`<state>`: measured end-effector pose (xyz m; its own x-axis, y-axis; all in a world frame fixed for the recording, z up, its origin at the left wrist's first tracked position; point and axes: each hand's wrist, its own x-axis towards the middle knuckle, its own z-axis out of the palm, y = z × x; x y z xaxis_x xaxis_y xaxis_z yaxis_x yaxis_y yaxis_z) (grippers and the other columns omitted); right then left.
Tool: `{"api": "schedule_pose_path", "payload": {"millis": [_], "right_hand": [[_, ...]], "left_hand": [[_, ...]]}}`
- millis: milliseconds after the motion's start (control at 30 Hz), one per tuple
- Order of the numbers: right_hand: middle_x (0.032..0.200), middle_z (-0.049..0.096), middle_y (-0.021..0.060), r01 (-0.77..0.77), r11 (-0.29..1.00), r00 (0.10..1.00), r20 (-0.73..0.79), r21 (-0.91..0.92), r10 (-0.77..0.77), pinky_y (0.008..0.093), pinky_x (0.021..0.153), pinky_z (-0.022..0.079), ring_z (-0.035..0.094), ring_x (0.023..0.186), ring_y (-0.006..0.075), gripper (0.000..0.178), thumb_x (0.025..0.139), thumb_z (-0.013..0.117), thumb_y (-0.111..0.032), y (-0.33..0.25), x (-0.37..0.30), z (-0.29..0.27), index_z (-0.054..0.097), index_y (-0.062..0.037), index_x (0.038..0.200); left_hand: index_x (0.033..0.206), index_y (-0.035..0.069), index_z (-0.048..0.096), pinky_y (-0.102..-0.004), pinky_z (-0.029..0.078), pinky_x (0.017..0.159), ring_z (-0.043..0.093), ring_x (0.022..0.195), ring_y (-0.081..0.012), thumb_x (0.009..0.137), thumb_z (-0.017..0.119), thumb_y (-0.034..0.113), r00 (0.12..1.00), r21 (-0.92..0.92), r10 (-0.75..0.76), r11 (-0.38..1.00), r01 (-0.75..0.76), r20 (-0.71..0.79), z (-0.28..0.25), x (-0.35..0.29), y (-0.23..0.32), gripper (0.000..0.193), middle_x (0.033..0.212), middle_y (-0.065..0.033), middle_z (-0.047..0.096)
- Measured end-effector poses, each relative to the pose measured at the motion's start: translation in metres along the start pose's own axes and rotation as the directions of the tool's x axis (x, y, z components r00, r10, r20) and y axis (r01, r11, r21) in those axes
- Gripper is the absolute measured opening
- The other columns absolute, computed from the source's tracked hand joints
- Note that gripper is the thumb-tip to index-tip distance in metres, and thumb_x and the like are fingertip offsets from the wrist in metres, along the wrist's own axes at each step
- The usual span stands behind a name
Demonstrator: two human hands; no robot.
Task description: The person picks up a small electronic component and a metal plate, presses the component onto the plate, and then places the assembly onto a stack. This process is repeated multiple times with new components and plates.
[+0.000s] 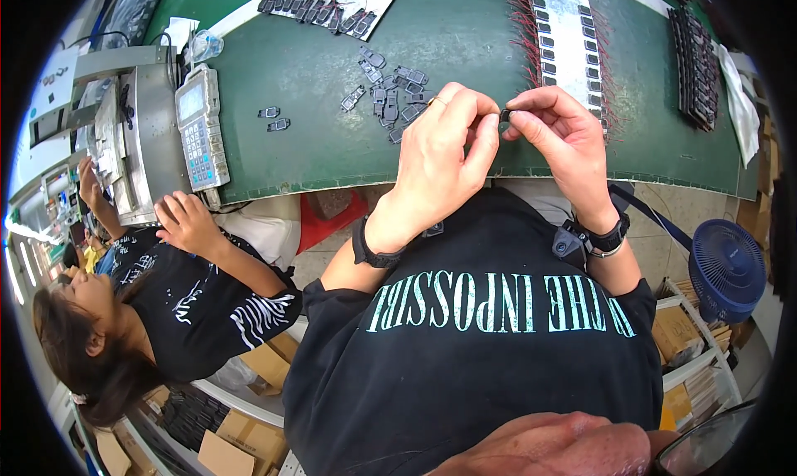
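Observation:
Close together above the near edge of the green table, my hands meet at a small black part [505, 116]. My right hand [568, 137] pinches it between thumb and index finger. The fingertips of my left hand [448, 144] are closed at its other side; how they grip it is mostly hidden. Just beyond my left hand lies a loose pile of small black plastic housings [390, 98]. Past my right hand is a white board [569, 40] with rows of small black parts, their red wires sticking out along both sides.
Another board [378, 7] with black housings lies at the far left. Two single housings [279, 125] rest near a keypad controller [202, 131]. Stacked dark parts [696, 69] stand at the right. A co-worker's hand [189, 220] is at the left; a blue fan [727, 268] stands lower right.

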<state>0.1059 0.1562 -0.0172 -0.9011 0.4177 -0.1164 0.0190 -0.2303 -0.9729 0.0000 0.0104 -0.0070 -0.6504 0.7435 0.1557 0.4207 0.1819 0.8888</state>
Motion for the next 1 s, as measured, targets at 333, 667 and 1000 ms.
{"api": "schedule_pose_path", "payload": {"millis": [333,667,1000], "right_hand": [[0.091,0.062,0.0027,-0.273,0.931,0.950,0.217,0.240,0.223,0.0270,0.073,0.055,0.063,0.076,0.0112,0.017,0.095,0.064,-0.011,-0.002,-0.008,-0.018,0.060,-0.0010,0.108],[0.090,0.061,0.0022,-0.334,0.895,0.925,0.285,0.295,0.251,0.0289,0.072,0.057,0.062,0.075,0.0110,0.018,0.094,0.064,-0.011,-0.003,-0.020,-0.023,0.058,-0.0014,0.109],[0.091,0.061,0.0036,-0.395,0.815,0.901,0.352,0.425,0.253,0.0301,0.072,0.056,0.061,0.078,0.0108,0.021,0.095,0.064,-0.012,-0.002,-0.028,-0.030,0.058,-0.0018,0.113]], "left_hand": [[0.092,0.001,0.055,-0.0268,0.044,0.054,0.053,0.062,-0.0101,0.091,0.058,0.005,0.982,-0.344,-0.174,0.919,0.190,0.076,0.016,-0.006,0.001,0.005,0.083,-0.0031,0.054],[0.092,0.007,0.052,-0.0188,0.032,0.046,0.040,0.056,-0.0046,0.099,0.048,0.016,0.898,-0.777,-0.352,0.474,0.415,0.265,0.026,-0.009,0.012,0.012,0.085,-0.0016,0.053],[0.085,0.009,0.049,-0.0189,0.027,0.042,0.035,0.051,-0.0059,0.102,0.046,0.023,0.927,-0.919,-0.118,0.137,0.371,0.356,0.002,-0.013,0.004,0.022,0.076,-0.0011,0.054]]}}
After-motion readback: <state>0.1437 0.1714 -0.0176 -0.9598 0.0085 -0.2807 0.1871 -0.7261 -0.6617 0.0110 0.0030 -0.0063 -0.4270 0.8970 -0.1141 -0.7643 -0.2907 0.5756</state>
